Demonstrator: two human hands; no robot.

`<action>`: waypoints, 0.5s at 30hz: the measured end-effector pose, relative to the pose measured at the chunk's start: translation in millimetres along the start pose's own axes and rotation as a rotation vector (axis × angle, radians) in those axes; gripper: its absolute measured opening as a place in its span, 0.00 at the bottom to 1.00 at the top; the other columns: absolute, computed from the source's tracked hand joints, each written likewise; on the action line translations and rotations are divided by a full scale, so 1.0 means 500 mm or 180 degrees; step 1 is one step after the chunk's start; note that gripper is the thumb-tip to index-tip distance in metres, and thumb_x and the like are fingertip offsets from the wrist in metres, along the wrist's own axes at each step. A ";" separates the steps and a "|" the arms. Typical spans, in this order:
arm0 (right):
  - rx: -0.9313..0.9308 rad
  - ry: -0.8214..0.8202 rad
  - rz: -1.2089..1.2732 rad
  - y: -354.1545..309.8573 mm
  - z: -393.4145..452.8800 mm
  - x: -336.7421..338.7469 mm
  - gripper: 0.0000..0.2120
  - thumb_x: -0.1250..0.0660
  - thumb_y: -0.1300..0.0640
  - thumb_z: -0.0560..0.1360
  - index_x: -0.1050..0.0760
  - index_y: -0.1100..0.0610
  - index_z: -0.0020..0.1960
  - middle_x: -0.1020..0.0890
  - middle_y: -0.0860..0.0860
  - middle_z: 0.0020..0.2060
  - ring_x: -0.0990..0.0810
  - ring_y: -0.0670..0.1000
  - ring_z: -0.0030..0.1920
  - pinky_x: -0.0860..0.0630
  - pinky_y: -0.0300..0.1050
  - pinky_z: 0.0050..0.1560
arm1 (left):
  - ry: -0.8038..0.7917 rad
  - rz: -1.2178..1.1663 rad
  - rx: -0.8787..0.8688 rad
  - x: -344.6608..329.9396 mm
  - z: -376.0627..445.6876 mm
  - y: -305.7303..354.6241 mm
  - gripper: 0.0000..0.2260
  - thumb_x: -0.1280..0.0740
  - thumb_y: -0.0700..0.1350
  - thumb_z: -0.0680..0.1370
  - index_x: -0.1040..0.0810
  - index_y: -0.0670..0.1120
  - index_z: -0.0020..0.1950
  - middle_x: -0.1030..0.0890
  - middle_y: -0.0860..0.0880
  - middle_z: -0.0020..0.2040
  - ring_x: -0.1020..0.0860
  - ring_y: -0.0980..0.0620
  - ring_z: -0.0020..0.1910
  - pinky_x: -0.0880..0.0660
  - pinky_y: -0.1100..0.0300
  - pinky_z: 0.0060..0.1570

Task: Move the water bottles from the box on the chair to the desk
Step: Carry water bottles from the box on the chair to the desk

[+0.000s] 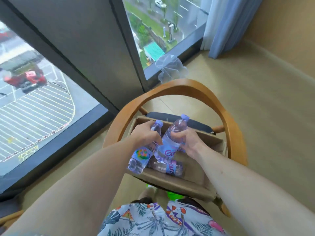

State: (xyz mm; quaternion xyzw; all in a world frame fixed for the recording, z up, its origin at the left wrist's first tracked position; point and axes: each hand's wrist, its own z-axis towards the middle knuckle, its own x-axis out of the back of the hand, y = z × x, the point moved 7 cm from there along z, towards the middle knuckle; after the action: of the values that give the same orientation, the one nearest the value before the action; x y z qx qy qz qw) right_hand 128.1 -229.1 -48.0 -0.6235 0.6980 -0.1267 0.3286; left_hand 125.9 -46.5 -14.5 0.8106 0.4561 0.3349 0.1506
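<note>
Two hands' fingers (154, 133) curled round bottles (167, 142)

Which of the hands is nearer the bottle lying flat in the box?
Right. The right hand, gripping a bottle, sits just above the lying bottle. The left hand, gripping another, is farther, up and to its left.

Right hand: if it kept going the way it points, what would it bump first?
Probably the left hand or its bottle, since the right hand, holding its own bottle, points across the box. Depth is unclear.
</note>
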 end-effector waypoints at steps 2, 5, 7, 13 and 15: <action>0.0038 -0.0198 -0.0088 -0.032 -0.011 -0.043 0.07 0.27 0.60 0.74 0.20 0.54 0.51 0.16 0.51 0.44 0.19 0.50 0.42 0.25 0.46 0.46 | 0.0187 -0.0100 -0.0039 0.027 -0.046 0.002 0.22 0.21 0.44 0.62 0.23 0.57 0.52 0.18 0.50 0.48 0.16 0.58 0.31 0.22 0.64 0.26; -0.0019 -0.0422 -0.0151 -0.062 -0.020 -0.120 0.08 0.30 0.52 0.78 0.22 0.56 0.50 0.16 0.55 0.43 0.18 0.54 0.40 0.23 0.49 0.48 | 0.0523 -0.0359 0.0011 0.085 -0.117 -0.013 0.20 0.21 0.45 0.61 0.23 0.58 0.48 0.18 0.49 0.46 0.16 0.56 0.29 0.24 0.66 0.25; -0.0069 -0.0570 -0.0244 -0.062 -0.035 -0.186 0.11 0.29 0.47 0.77 0.23 0.56 0.47 0.17 0.55 0.39 0.18 0.54 0.37 0.21 0.48 0.46 | 0.0804 -0.0505 0.0050 0.132 -0.169 -0.033 0.22 0.21 0.46 0.60 0.22 0.55 0.51 0.18 0.49 0.46 0.18 0.58 0.27 0.26 0.68 0.22; -0.0319 -0.1276 -0.0682 0.011 -0.123 -0.409 0.27 0.25 0.37 0.71 0.22 0.58 0.57 0.17 0.61 0.50 0.17 0.62 0.52 0.26 0.57 0.67 | 0.1663 -0.1269 0.0248 0.253 -0.365 -0.167 0.23 0.22 0.42 0.60 0.25 0.61 0.48 0.21 0.53 0.42 0.16 0.53 0.28 0.24 0.65 0.24; -0.0395 -0.1600 -0.0825 0.047 -0.166 -0.493 0.18 0.25 0.41 0.72 0.25 0.56 0.43 0.21 0.55 0.36 0.21 0.56 0.38 0.24 0.51 0.54 | 0.1903 -0.1457 0.0310 0.280 -0.446 -0.229 0.25 0.23 0.42 0.58 0.26 0.60 0.50 0.20 0.51 0.43 0.14 0.49 0.30 0.21 0.62 0.26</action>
State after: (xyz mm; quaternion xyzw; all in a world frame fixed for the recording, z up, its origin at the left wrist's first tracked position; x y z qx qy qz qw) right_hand 60.0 -8.6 74.7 -0.7383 0.5157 0.0338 0.4335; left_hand -48.6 119.0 142.2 0.5605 0.6645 0.4923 0.0431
